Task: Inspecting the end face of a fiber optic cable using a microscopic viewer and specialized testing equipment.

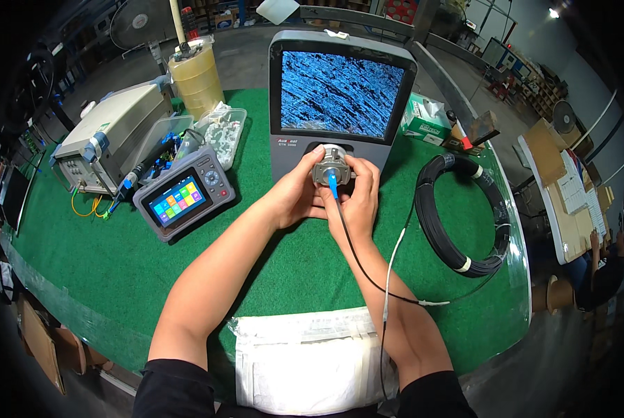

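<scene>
A grey desktop inspection scope (284, 150) stands upright, its screen (341, 90) filled with blue and black diagonal streaks. On its front is a round metal connector fixture (331, 155). A blue fiber-optic connector (333, 182) is plugged into the fixture's face, with a black cable (354, 254) running down from it. My left hand (298, 189) grips the fixture's left side, thumb on the upper edge. My right hand (359, 198) closes round the right and lower side, thumb beside the blue connector. Fingers behind the fixture are partly hidden.
A coil of black cable (429, 221) lies to the right on the green mat (103, 272). Leftward are a handheld tester (183, 198), a bin of small parts (223, 132), a beige instrument (110, 129) and a tape-wrapped cylinder (199, 80). A white wrapped pad (305, 362) sits in front.
</scene>
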Action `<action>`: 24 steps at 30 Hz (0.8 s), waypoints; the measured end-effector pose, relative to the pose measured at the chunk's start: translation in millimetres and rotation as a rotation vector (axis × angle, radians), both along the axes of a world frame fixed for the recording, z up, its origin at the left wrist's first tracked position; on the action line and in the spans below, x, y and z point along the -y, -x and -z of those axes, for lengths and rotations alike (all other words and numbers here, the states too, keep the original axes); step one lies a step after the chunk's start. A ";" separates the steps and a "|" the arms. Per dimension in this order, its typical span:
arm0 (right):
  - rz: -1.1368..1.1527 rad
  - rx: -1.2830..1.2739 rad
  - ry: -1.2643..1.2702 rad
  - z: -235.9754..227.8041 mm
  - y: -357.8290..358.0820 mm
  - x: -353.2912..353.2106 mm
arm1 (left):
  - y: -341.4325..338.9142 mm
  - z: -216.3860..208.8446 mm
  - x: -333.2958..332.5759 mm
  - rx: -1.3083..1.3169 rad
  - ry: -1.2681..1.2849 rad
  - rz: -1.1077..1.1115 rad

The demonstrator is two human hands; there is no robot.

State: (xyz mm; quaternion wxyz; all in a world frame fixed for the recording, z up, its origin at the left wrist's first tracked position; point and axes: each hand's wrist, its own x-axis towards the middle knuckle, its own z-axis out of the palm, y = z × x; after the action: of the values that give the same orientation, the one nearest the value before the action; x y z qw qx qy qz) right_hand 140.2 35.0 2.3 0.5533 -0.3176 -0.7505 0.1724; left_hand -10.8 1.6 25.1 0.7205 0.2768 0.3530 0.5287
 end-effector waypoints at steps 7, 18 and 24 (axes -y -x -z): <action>0.023 0.012 -0.050 -2.3 0.8 1.4 | 12.5 -54.7 17.1 -1.436 -0.268 -0.480; 0.058 0.022 -0.055 -1.5 3.9 -0.5 | -15.1 -41.2 10.1 -1.044 -0.573 -0.634; 0.059 0.006 -0.064 -5.4 5.9 0.7 | -14.0 -40.0 9.1 -1.020 -0.525 -0.620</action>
State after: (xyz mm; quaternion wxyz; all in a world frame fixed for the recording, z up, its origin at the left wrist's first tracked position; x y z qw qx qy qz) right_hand 134.3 34.3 7.7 0.5655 -0.3223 -0.7477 0.1311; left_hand 3.2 -7.5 65.1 0.1849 0.5450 0.5734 0.5831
